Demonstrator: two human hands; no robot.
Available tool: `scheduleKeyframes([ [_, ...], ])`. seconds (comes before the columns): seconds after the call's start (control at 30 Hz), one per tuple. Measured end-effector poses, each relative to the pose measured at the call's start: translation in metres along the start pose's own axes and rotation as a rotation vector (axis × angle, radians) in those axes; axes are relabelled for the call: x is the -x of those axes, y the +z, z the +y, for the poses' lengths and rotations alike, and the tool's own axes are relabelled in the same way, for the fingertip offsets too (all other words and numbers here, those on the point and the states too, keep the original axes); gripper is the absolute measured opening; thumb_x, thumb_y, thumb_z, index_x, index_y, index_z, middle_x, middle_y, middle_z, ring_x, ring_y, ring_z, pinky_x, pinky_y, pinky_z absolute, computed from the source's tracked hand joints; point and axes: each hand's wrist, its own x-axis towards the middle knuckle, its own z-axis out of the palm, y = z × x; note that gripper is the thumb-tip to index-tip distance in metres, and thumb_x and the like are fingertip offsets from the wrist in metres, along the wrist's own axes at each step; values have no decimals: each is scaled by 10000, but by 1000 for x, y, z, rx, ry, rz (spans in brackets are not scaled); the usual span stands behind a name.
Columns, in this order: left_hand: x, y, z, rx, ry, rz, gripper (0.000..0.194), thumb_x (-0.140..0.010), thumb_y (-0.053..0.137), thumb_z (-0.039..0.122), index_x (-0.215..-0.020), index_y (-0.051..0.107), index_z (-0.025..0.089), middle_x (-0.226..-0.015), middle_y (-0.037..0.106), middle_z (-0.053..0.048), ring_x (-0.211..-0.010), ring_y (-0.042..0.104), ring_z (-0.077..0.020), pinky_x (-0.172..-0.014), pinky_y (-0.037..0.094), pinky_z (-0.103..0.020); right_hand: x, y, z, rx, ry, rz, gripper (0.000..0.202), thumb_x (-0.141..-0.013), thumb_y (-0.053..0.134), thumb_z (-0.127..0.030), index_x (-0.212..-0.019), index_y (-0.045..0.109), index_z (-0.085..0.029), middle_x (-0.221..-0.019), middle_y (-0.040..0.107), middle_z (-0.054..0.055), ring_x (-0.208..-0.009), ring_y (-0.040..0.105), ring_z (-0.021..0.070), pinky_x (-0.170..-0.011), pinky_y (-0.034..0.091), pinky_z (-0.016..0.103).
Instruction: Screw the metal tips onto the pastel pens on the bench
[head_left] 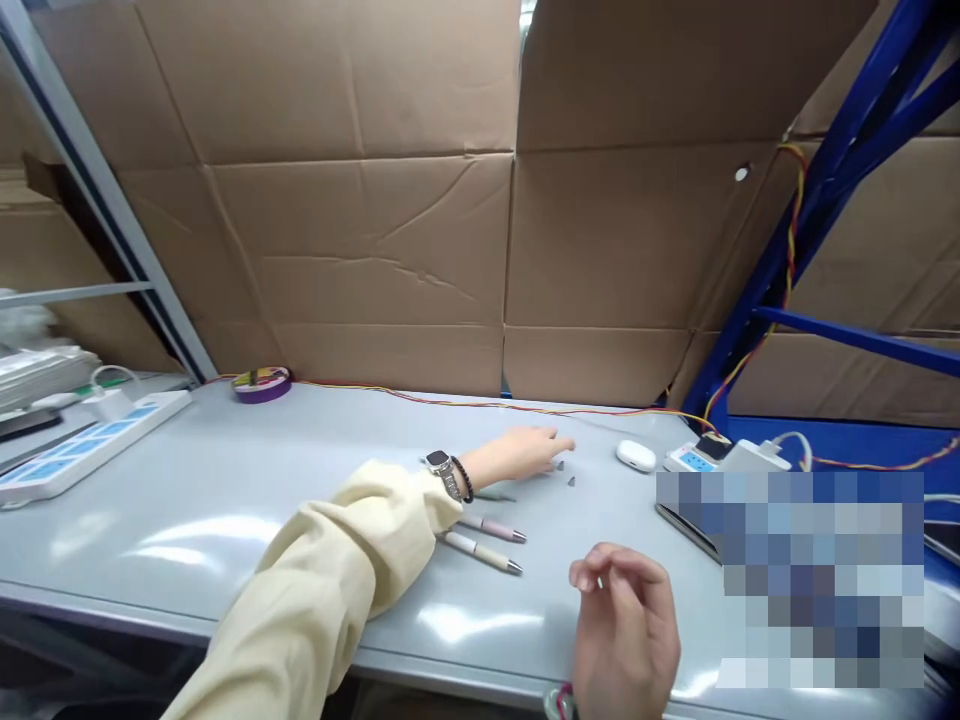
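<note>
My left hand (525, 452) reaches over the middle of the grey table, palm down, fingers stretched out and apart. Nothing shows in its grasp. Just beyond and below its fingertips lie two tiny dark grey pieces (571, 481), too small to name. Under the wrist a greenish pen (496, 496) is partly covered. Nearer to me lie a pink pen (495, 528) and a cream pen (484, 552), side by side, metal tips pointing right, rear ends behind my sleeve. My right hand (628, 625) is above the front edge, fingers curled towards the thumb; whether they hold something is hidden.
A white earbud case (636, 456) sits right of my left hand. Power strips stand at left (97, 440) and right (690, 458). A purple tape roll (261, 385) and a twisted wire (450, 403) lie along the cardboard wall (360, 240). A blue frame (757, 290) rises at right.
</note>
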Motion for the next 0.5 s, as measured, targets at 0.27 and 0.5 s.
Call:
scheduleKeyframes([
  [0.27,-9,-8,8,247,112,-19,139,-898,507,210,-921,610,120,-874,635,-25,-809,612,-155,-739,496,-311,-4,-1,2,50,-62,-13,37,-816,530,-217,-786,552,-214,-715,512,-17,-567,452,111,-525,383,251],
  [0.5,77,-38,43,799,186,-71,108,-862,561,220,-944,618,180,-846,665,1,-756,598,-105,-670,447,-178,1,-7,9,330,-87,-6,92,-800,589,-268,-865,569,-206,-923,521,26,-800,517,159,-695,428,284],
])
